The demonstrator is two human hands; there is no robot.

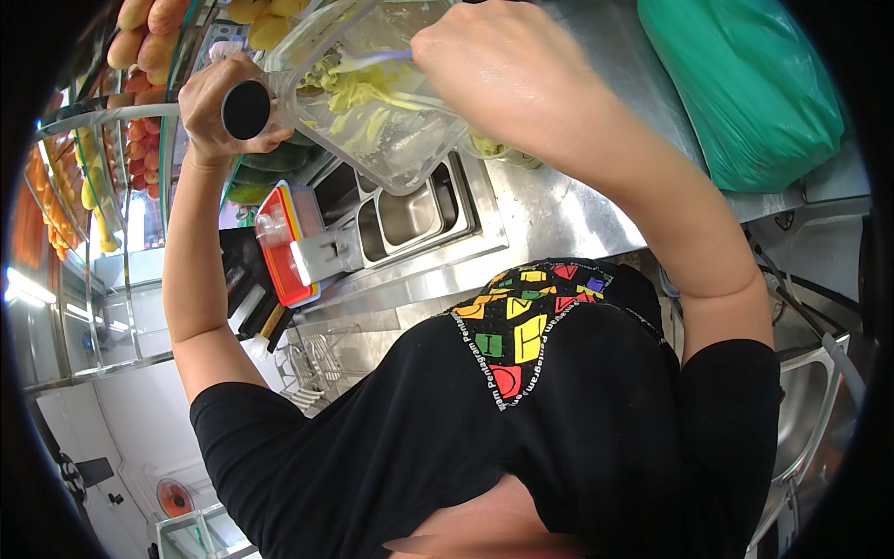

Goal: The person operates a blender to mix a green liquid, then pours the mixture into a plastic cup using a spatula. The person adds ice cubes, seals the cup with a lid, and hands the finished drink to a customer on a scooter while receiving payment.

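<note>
My left hand (227, 108) is closed around the handle of a clear plastic pitcher (412, 157), close to a round black knob or cap at its end. The pitcher is tilted and has pale yellow-green pulp (356, 87) smeared inside. Over its mouth, my right hand (496, 56) holds a pale utensil handle, whose thin shaft reaches into the pulp; its exact kind is hidden. Below the pitcher's far side, partly covered by my right forearm, stands a clear plastic cup (517, 157) with some green content.
Steel inset pans (408, 216) sit in the metal counter (552, 209). Red and yellow plastic baskets (283, 244) hang at its left edge, by a black holder with a brush (269, 325). A green plastic bag (761, 105) lies at the right. Glass shelves with fruit (143, 49) rise at the left.
</note>
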